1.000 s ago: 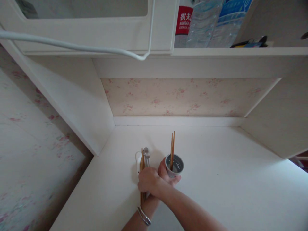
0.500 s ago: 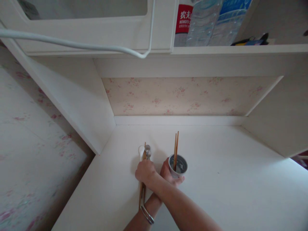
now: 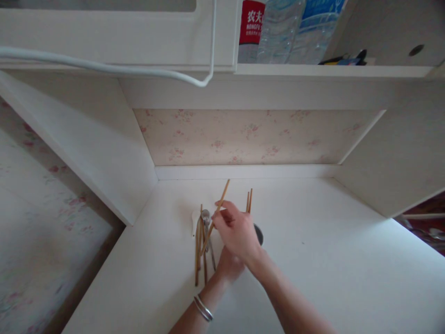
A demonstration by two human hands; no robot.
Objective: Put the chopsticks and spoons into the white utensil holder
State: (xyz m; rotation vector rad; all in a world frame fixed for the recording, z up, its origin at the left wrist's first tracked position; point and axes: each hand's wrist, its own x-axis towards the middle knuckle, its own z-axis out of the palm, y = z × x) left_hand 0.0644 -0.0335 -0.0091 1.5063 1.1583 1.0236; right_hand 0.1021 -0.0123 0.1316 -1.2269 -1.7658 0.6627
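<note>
My right hand (image 3: 236, 227) pinches a wooden chopstick (image 3: 225, 191), held at a slant above the table. That arm crosses over my left wrist. My left hand (image 3: 231, 264) is at the near side of a cup (image 3: 258, 234) with a dark inside; its fingers are hidden behind my right hand, though they were around the cup a moment before. Two chopsticks (image 3: 249, 202) stand upright in the cup. Left of my hands lie several loose chopsticks (image 3: 197, 260), metal spoons (image 3: 206, 215) and a white spoon (image 3: 194, 223), side by side.
The white tabletop (image 3: 313, 273) runs between a left side panel (image 3: 104, 139) and a right one (image 3: 392, 153). Overhead, a shelf holds plastic bottles (image 3: 278, 37). A white cable (image 3: 139, 69) hangs across the cabinet front.
My right hand has come up and right from the pile of cutlery with one chopstick. The remaining pile has spread a little. The view has shifted slightly.
</note>
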